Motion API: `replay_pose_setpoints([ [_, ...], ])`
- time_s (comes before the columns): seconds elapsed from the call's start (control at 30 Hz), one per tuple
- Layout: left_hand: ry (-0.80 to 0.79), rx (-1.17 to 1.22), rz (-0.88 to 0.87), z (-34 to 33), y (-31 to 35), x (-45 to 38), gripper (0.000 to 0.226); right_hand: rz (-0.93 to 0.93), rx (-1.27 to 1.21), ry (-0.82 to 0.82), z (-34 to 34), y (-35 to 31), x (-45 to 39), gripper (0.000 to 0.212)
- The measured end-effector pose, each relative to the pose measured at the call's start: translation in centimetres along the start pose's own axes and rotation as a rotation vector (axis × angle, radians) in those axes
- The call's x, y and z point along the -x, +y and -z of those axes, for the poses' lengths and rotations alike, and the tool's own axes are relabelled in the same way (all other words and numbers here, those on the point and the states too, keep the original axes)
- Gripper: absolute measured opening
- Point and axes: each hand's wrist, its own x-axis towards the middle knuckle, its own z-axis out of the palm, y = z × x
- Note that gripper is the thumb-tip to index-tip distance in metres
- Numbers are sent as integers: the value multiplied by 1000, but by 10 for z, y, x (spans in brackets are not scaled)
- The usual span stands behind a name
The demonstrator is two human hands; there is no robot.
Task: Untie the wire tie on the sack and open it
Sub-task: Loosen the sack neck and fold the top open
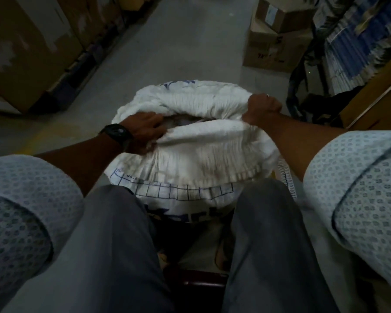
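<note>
A person seated over a white woven sack [196, 152] works its mouth apart, the sack standing on the floor [178, 48] at the centre of the frame, between the knees. At centre left, the left hand [145, 127], a dark watch [117, 134] on its wrist, reaches into the opening; its fingers [155, 123] are curled over the near lip of the cloth and partly hidden inside. In the middle, a dark gap shows between the bunched lips, with contents too dim to make out. At centre right, the right hand [263, 108] is closed in a fist, its fingers pressed together around a gathered fold of the rim, pulling it outward. No wire tie is visible anywhere, so the untying appears done. The mouth is only partly open; spreading the pleated rim wider seems to be what remains. Cardboard boxes [278, 35] stand at upper right.
</note>
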Motion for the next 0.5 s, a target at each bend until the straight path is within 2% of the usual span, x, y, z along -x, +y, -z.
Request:
replay_pose_setpoints([
  [0.1, 98, 91, -13, 19, 16, -22, 56, 110, -96, 106, 5, -20, 6, 51],
  [0.17, 127, 263, 150, 34, 32, -41, 60, 158, -213, 232, 8, -35, 9, 46],
  [0.23, 159, 428, 327, 35, 42, -63, 49, 193, -259, 325, 10, -47, 9, 39],
  [0.3, 117, 610, 458, 30, 50, -82, 48, 202, -250, 277, 7, -54, 6, 40],
  [0.37, -54, 792, 535, 29, 56, -94, 64, 148, -224, 140, 2, -56, 1, 57],
  [0.43, -204, 777, 459, 30, 61, -102, 66, 43, -191, 16, -4, -55, -4, 86],
  [0.5, -252, 673, 305, 31, 66, -110, 56, 7, -156, -61, -12, -50, -6, 106],
])
